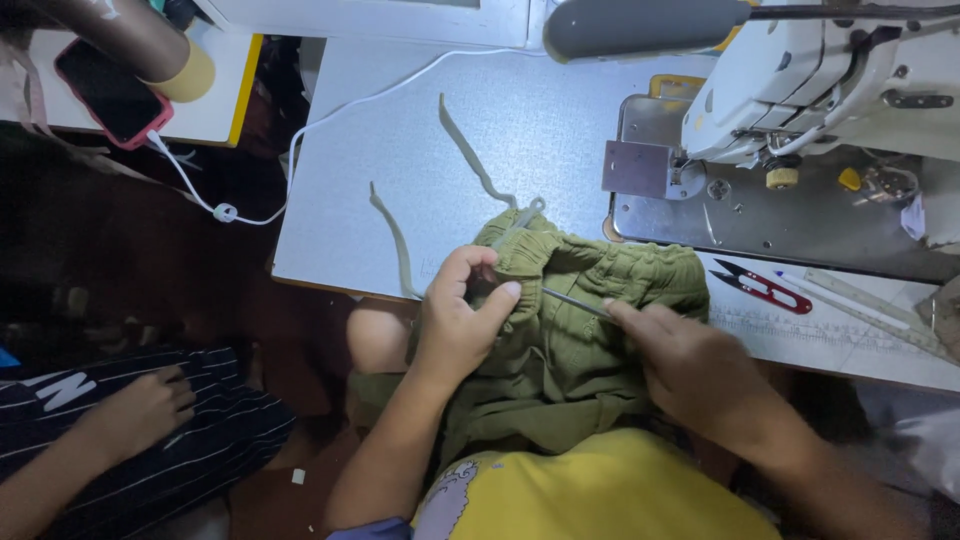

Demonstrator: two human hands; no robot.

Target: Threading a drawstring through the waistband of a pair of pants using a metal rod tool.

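A yellow shirt (600, 495) fills the bottom edge, closest to the lens. Just above it, an olive-green garment (570, 350) is bunched on the lap and against the near edge of the desk (520, 120). The left hand (455, 320) is closed on the gathered waistband, thumb and fingers pinching the fabric at its top. The right hand (690, 365) is pinched on a thin metal tool (575, 302), whose tip is pointed into the waistband near the left thumb. A green drawstring (470, 150) is laid in a loose curve across the grey desk, one end meeting the waistband; a second green strip (395, 240) is seen just to its left.

To the right, a white sewing machine (800, 80) is set on its metal plate. Red-handled thread snips (765, 290) and a clear ruler (870, 305) are lying near the right hand. At upper left, a phone in a pink case (110, 95) is joined to a white cable (300, 150). At lower left, another person's hand (140, 410) is rested on striped dark cloth (200, 420).
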